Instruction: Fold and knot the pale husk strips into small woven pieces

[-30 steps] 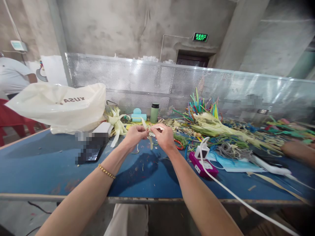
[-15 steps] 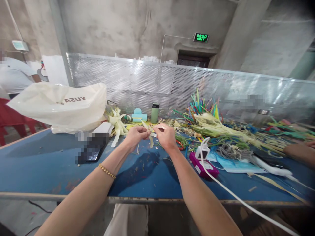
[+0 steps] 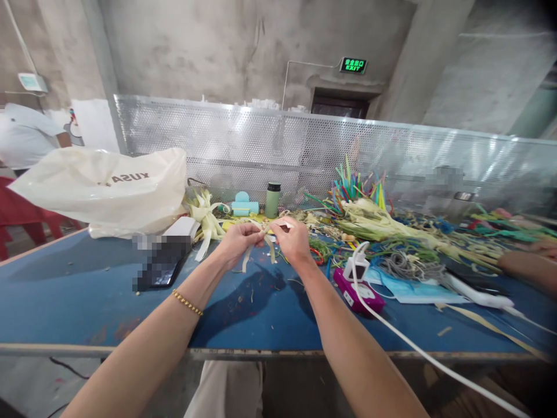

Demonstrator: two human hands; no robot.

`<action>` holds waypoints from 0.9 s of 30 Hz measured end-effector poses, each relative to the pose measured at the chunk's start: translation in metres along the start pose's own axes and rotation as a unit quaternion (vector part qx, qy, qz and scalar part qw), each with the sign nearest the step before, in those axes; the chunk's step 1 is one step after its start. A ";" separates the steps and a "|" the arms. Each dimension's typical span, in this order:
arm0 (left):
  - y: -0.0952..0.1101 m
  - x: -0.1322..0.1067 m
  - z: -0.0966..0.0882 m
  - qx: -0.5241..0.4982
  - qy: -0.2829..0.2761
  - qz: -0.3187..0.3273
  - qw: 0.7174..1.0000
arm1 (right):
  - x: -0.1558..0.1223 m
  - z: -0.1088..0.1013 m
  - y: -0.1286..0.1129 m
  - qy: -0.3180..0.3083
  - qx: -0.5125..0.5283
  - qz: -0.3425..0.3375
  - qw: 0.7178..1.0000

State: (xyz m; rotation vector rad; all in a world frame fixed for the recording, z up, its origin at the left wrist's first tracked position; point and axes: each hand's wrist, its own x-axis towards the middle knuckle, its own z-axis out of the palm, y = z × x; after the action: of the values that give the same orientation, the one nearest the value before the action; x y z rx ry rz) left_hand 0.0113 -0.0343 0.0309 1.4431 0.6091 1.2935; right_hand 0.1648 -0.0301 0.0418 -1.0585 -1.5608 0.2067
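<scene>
My left hand (image 3: 240, 244) and my right hand (image 3: 294, 241) meet above the middle of the blue table. Both are closed, thumbs and fingers pinching a narrow pale strip (image 3: 272, 251) that looks like corn husk. One tail of it hangs below the gap between the hands, and another dangles under my left fingers. The part inside the pinches is covered by my fingertips. Just left of my left hand lies a bundle of pale husks (image 3: 206, 217). Past my hands stands a green bottle with a black lid (image 3: 272, 200).
A purple power strip (image 3: 357, 293) with a white charger and cable sits right of my right arm. Coloured cords and husks (image 3: 378, 223) are heaped behind it. At left are a phone (image 3: 165, 267) and a white plastic bag (image 3: 104, 191). Another person's forearm (image 3: 528, 270) rests at right.
The strip end that poked up above my fingers is gone from there; a tail now hangs below my left fingers. My hands stay nearly in place.
</scene>
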 end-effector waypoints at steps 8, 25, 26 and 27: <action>0.003 -0.001 -0.001 0.051 0.008 0.018 0.999 | 0.001 0.000 0.003 0.000 -0.002 -0.004 1.000; 0.002 -0.003 0.002 0.021 0.012 -0.015 1.000 | -0.003 0.001 -0.004 -0.018 -0.034 -0.040 0.998; 0.002 -0.003 0.002 0.015 0.017 -0.015 1.000 | -0.004 0.001 -0.005 -0.020 -0.036 -0.042 0.998; 0.001 -0.002 0.002 0.011 0.019 -0.016 1.000 | -0.004 0.001 -0.005 -0.022 -0.038 -0.043 0.998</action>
State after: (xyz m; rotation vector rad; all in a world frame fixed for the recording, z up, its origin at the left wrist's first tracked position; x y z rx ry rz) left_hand 0.0123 -0.0376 0.0317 1.4238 0.6708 1.2956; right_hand 0.1608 -0.0351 0.0417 -1.0504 -1.6614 0.1127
